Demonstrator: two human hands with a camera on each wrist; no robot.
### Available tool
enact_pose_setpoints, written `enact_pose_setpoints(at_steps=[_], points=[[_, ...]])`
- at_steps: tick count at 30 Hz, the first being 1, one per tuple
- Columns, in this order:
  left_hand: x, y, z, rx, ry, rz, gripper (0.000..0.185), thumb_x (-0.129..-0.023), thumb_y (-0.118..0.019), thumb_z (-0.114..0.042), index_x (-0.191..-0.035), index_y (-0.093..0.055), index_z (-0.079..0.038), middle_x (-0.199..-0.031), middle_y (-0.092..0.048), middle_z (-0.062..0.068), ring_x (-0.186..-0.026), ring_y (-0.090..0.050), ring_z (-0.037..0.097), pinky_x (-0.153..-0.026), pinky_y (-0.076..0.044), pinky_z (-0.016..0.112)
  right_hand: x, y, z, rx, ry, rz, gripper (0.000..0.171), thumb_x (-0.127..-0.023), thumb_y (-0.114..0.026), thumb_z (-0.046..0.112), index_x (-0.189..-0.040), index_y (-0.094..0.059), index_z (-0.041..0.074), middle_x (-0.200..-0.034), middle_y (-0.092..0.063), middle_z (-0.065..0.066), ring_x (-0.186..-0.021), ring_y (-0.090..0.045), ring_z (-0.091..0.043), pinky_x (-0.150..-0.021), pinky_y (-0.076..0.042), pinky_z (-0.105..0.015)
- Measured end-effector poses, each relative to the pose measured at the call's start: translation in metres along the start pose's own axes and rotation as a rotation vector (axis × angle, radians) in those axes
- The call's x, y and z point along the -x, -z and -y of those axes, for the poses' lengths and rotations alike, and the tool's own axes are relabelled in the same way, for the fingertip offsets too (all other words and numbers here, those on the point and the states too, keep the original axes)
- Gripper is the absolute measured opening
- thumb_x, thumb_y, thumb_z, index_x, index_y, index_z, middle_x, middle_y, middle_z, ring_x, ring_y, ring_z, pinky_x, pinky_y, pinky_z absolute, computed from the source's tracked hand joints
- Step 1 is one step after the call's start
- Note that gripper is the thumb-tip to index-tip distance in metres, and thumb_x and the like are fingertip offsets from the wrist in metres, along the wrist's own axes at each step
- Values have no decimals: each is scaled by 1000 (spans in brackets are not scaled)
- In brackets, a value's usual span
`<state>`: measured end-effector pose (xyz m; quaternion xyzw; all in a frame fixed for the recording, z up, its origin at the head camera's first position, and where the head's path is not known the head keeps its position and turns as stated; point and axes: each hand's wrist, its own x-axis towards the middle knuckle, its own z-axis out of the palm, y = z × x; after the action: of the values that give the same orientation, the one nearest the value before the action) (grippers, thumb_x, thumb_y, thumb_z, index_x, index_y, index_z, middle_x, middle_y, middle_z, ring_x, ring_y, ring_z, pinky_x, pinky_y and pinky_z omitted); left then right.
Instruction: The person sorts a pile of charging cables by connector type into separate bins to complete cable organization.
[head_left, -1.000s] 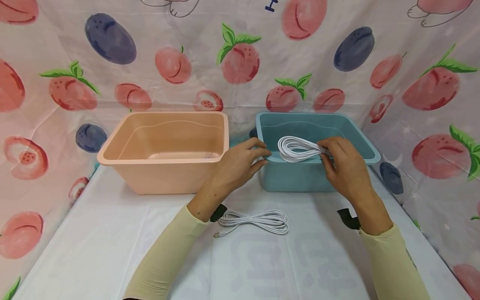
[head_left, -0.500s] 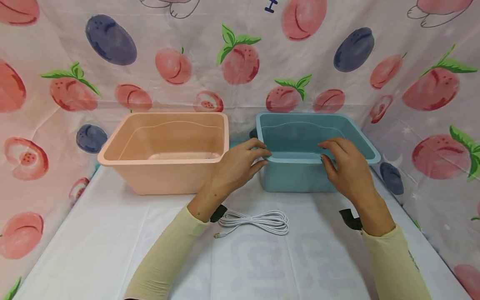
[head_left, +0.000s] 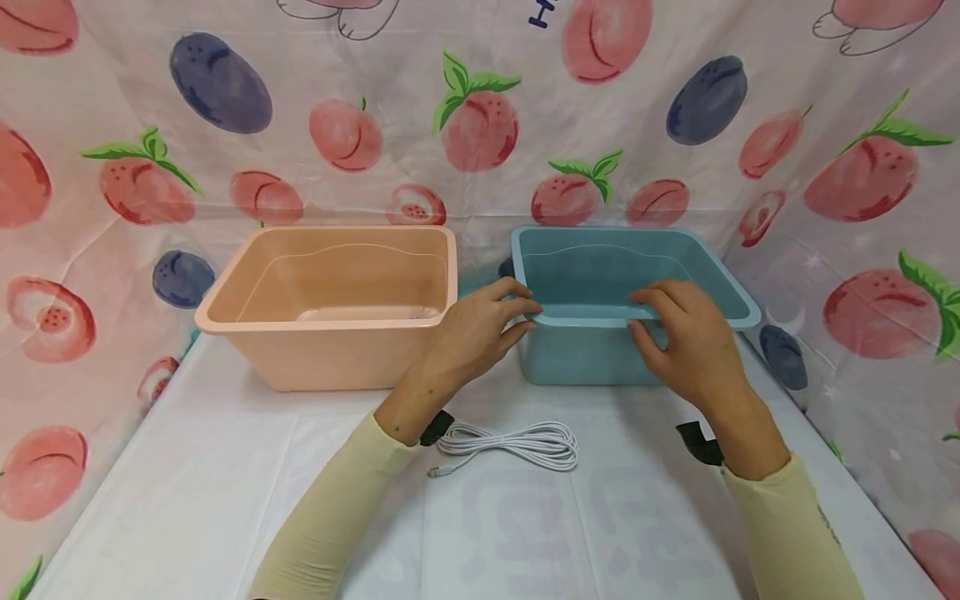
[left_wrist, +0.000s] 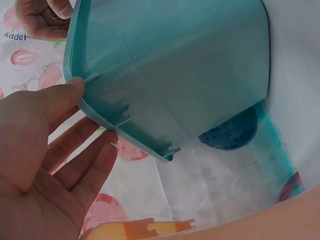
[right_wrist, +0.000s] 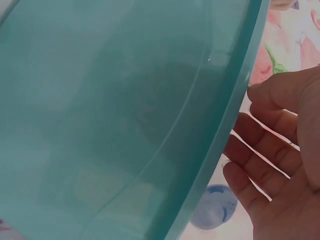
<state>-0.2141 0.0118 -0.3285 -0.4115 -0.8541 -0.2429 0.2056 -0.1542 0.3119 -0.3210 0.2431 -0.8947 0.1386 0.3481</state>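
we've got both hands at the teal tub (head_left: 720, 275) right of centre: left hand (head_left: 472, 333) with thumb on its front-left rim corner, right hand (head_left: 693, 342) relaxed against the front rim, fingers loosely spread, pinching nothing.

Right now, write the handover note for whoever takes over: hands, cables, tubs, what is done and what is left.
Left hand: open, fingertips on the blue tub's near left corner.
Right hand: open at the tub's front rim, holding nothing.
Done: one white cable bundle went into the blue tub a second ago; it is hidden behind the wall.
Left: a second coiled white cable lies on the table. The peach tub looks empty.
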Motion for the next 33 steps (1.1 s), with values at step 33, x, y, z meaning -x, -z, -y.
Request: enact_pose_setpoints(at_steps=[33], points=[[1, -1, 1, -8, -13, -17, 24, -99, -78, -24, -122, -81, -17, -127, -68, 1, -106, -72, 16, -84, -58, 28, -1, -16, 58, 34, 257, 88, 34, -82, -88, 16, -109, -71, 2, -99, -68, -11, -88, -67, -33, -80, -59, -50]])
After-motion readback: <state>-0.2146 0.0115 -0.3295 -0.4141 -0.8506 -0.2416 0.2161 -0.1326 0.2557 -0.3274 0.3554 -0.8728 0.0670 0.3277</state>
